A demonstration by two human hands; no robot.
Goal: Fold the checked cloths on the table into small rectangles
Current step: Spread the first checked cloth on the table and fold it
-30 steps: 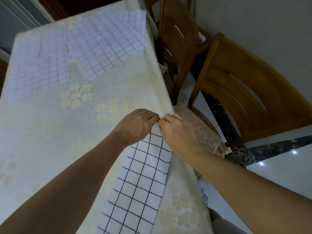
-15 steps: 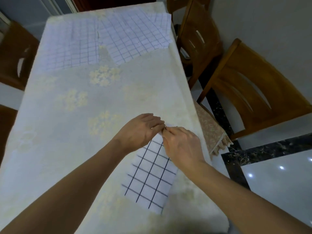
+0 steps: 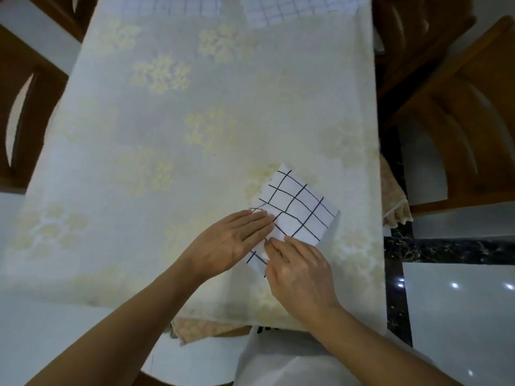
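Cloth (image 3: 302,208) lies folded under both hands: left hand (image 3: 231,242) flat, fingers straight, pressing its edge; right hand (image 3: 302,273) touches the near corner, whether pinching I cannot tell.

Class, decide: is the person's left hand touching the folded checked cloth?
Touching. In the head view the left hand lies flat, its fingers overlapping the folded checked cloth with no gap.
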